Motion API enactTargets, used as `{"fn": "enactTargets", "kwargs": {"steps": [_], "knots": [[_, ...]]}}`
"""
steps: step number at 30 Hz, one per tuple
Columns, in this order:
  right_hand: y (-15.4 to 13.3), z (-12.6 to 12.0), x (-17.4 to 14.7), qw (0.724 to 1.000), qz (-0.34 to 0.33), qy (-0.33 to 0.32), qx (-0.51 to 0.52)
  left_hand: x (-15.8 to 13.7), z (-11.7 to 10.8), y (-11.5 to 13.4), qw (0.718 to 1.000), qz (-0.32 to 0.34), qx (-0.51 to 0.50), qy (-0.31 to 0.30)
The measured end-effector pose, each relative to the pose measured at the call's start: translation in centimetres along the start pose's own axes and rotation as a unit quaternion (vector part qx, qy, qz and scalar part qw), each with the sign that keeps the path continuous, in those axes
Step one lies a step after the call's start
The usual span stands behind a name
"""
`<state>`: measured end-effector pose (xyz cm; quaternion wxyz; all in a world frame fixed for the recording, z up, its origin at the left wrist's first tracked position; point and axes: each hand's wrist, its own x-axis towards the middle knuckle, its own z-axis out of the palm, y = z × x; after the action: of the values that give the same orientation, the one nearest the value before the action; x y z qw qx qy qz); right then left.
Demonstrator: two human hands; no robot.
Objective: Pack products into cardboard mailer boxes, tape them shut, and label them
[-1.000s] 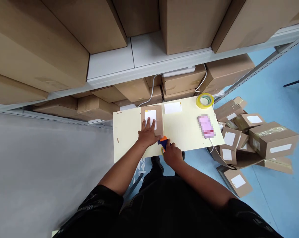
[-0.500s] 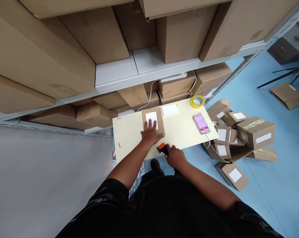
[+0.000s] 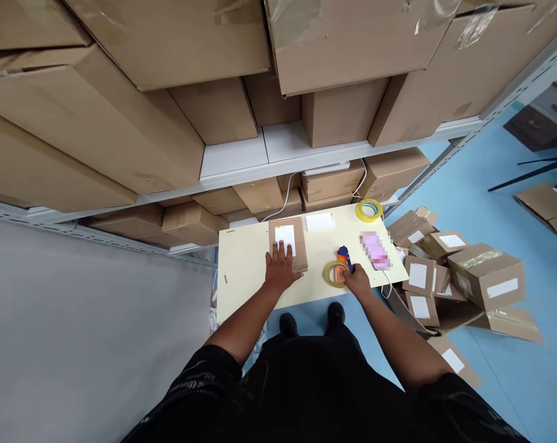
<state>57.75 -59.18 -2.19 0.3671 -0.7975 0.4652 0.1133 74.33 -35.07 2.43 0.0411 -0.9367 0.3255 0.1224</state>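
Box (image 3: pixel 299 239) at table's (image 3: pixel 245 271) back edge, left of middle, long axis back to front; left hand (image 3: pixel 279 267) flat on it, fingers spread over label (image 3: pixel 285 233); right hand (image 3: pixel 357 282) curled round dispenser (image 3: pixel 340 272) near front edge, right of box, apart.

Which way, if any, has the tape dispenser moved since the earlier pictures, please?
Yes, the tape dispenser has moved right along the table, away from the box, toward the pink item.
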Motion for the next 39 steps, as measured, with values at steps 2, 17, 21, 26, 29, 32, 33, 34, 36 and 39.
{"fn": "enactTargets", "kwargs": {"steps": [2, 17, 21, 26, 29, 32, 33, 34, 36, 39], "knots": [[-0.3, 0.1, 1.2, 1.000, -0.015, 0.003, -0.014, 0.2, 0.8, 0.9, 0.999, -0.027, 0.005, 0.019], [2.3, -4.3, 1.3, 0.967, -0.241, 0.032, -0.071, 0.1, -0.1, 3.5, 0.992, -0.095, 0.037, -0.070], [0.8, -4.3, -0.9, 0.958, -0.277, -0.072, 0.029, 0.1, -1.6, 4.7, 0.986, -0.124, 0.022, -0.111], [-3.7, -0.8, -2.9, 0.910, -0.054, -0.361, 0.195, -1.5, -3.8, 4.8, 0.981, -0.140, -0.063, -0.121], [-5.4, 1.7, -3.2, 0.899, -0.003, -0.368, 0.235, -1.8, -5.4, 2.3, 0.982, -0.103, -0.129, -0.093], [-6.1, 3.6, -3.8, 0.882, 0.057, -0.365, 0.291, 0.2, -7.0, -2.1, 0.982, -0.076, -0.165, -0.044], [-6.3, 4.1, -4.1, 0.871, 0.079, -0.367, 0.317, 1.4, -7.4, -3.5, 0.982, -0.077, -0.170, -0.024], [-6.5, 4.5, -4.5, 0.858, 0.099, -0.369, 0.343, 2.8, -7.6, -4.9, 0.981, -0.082, -0.177, -0.013], [-7.3, 5.0, -5.2, 0.839, 0.122, -0.367, 0.383, 5.3, -7.4, -7.0, 0.972, -0.096, -0.210, -0.037], [-8.9, 5.3, -5.5, 0.872, 0.103, -0.318, 0.357, 6.8, -5.7, -8.3, 0.958, -0.103, -0.249, -0.093]]}}
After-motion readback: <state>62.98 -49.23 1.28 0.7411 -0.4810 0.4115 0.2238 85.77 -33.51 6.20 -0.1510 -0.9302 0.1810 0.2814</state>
